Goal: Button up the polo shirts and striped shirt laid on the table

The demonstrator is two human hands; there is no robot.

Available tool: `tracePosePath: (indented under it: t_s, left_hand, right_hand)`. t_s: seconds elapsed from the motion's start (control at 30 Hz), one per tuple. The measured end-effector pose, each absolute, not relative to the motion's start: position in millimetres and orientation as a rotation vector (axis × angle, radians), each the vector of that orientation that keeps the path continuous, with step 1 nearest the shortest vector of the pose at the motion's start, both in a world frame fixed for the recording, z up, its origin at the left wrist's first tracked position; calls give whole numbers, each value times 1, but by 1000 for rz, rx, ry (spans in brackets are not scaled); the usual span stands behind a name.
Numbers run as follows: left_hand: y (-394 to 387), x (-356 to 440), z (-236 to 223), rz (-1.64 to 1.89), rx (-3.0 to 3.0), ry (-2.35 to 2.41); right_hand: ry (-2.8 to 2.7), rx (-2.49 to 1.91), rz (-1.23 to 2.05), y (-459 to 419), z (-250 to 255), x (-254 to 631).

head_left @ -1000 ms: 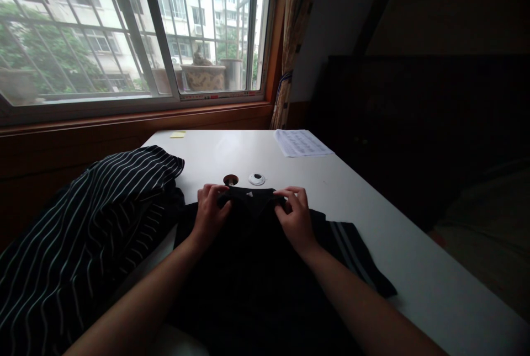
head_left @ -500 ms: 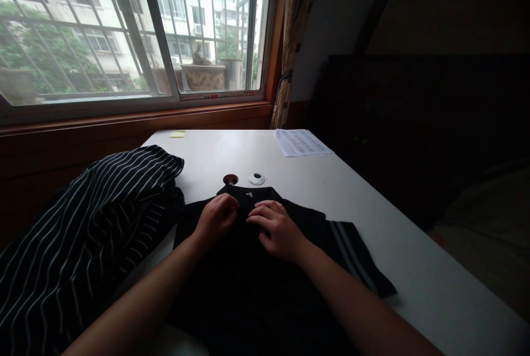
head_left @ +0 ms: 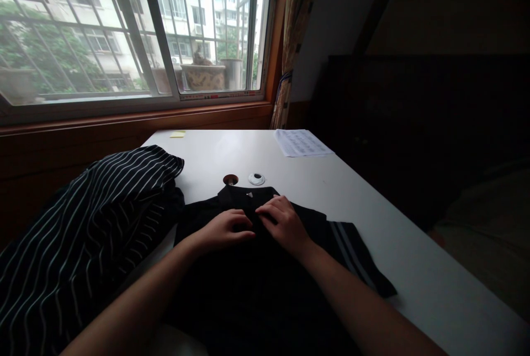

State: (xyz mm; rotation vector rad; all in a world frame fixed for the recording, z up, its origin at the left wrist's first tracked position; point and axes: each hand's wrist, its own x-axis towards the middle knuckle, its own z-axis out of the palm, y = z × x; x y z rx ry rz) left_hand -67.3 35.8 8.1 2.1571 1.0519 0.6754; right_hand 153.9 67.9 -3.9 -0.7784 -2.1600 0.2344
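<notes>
A black collared shirt [head_left: 248, 290] lies front up on the white table, its collar toward the window and a small pale label showing inside the neck. Just below the collar, my left hand [head_left: 226, 230] has its thumb and fingertips brought close together on the left side of the front opening. Opposite it, my right hand [head_left: 285, 226] rests with bent fingers and thumb on the other side of the opening, below the collar. The dark cloth between the fingertips is hard to make out. A short sleeve [head_left: 358, 256] with two grey stripes spreads out to the right.
A black garment with white stripes [head_left: 95, 223] is heaped at the left. On the white table [head_left: 414, 267] are printed sheets [head_left: 304, 142], a yellow note [head_left: 178, 134], a round hole [head_left: 231, 179] and a white ring-shaped cover [head_left: 256, 179]. A barred window stands behind.
My left hand has come down from the collar edge and inward to the front opening, its fingers now straighter. The right hand has shifted slightly right and up. The shirt stays in place.
</notes>
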Motion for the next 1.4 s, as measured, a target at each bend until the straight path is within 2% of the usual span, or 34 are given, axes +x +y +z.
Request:
tracePosePath:
  t_s: [0.37, 0.67, 0.9, 1.4]
  left_hand:
    - [44, -68, 5, 667, 1927, 1035]
    - [41, -71, 9, 615, 1985, 1045]
    - [40, -73, 10, 567, 2030, 1054]
    - [41, -70, 1, 685, 1792, 1177]
  right_hand:
    - [-2152, -749, 213, 61, 2, 153]
    - [-2172, -792, 110, 50, 12, 157]
    - [-2401, -733, 539, 39, 26, 157]
    - [-2347, -892, 725, 51, 20, 157]
